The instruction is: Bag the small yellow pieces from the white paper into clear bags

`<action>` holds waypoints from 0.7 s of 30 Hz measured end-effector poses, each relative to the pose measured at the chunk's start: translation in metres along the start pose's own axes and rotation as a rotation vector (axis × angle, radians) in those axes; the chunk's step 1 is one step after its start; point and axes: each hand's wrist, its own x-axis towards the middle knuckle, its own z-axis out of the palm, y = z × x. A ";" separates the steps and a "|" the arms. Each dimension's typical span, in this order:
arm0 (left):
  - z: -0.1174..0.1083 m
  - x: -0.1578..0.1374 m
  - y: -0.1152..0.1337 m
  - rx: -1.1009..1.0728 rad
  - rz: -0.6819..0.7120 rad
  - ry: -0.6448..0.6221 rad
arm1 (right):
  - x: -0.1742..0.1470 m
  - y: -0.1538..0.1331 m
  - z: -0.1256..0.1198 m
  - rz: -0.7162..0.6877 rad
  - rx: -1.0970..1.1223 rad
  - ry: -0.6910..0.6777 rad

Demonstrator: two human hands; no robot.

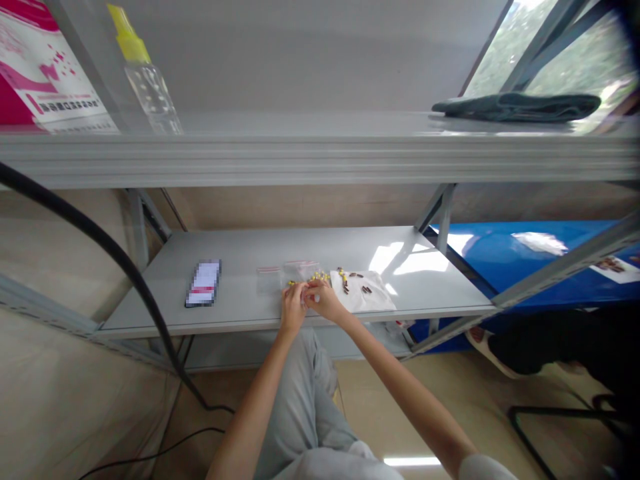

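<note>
Shelving of grey metal fills the view, and its lower shelf (250, 307) serves as the work surface. On that shelf, a white sheet (373, 297) with dark pieces (367, 289) is spread just right of the hands. Clear bags (285, 275) are laid just behind them. The left hand (293, 308) and right hand (323, 300) are pinched together on a small bag (304, 291) with yellow pieces (320, 275) beside. Pieces could be knocked off the shelf's front edge by a slipped pinch.

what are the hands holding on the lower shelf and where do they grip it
Left hand and right hand meet at a small clear bag by the yellow pieces; the exact grip is too small to tell.
</note>
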 end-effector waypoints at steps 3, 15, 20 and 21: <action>0.001 0.001 0.002 0.007 -0.016 0.026 | -0.002 0.015 -0.015 0.055 -0.016 0.022; 0.002 0.001 0.003 0.012 -0.045 0.075 | -0.023 0.077 -0.027 0.535 -0.318 0.229; 0.002 0.001 0.003 0.022 -0.044 0.078 | -0.022 0.084 -0.023 0.579 -0.341 0.230; 0.002 0.001 0.003 0.021 -0.044 0.078 | -0.022 0.086 -0.024 0.581 -0.340 0.224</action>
